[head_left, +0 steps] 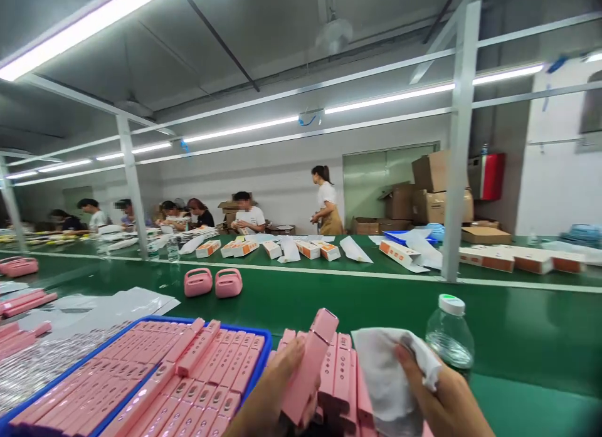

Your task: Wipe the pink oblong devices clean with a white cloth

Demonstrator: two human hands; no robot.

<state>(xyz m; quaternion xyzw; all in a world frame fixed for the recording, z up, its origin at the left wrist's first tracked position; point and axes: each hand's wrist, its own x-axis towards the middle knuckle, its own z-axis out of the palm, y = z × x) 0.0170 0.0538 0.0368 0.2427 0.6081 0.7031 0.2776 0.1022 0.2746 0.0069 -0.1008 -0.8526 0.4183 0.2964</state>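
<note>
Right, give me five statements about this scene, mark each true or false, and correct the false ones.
1. The left hand grips an oblong pink device. True.
2. The right hand holds a rectangular blue plastic tray. False: it holds a crumpled white cloth; the tray lies to the left, filled with pink devices.
3. A clear plastic bottle with a white cap stands beside the right hand. True.
4. Two rounded pink cases with handles sit on a red conveyor belt. False: the conveyor belt is green.
5. A co-worker in a white top and tan apron stands beyond the conveyor belt. True.
</note>
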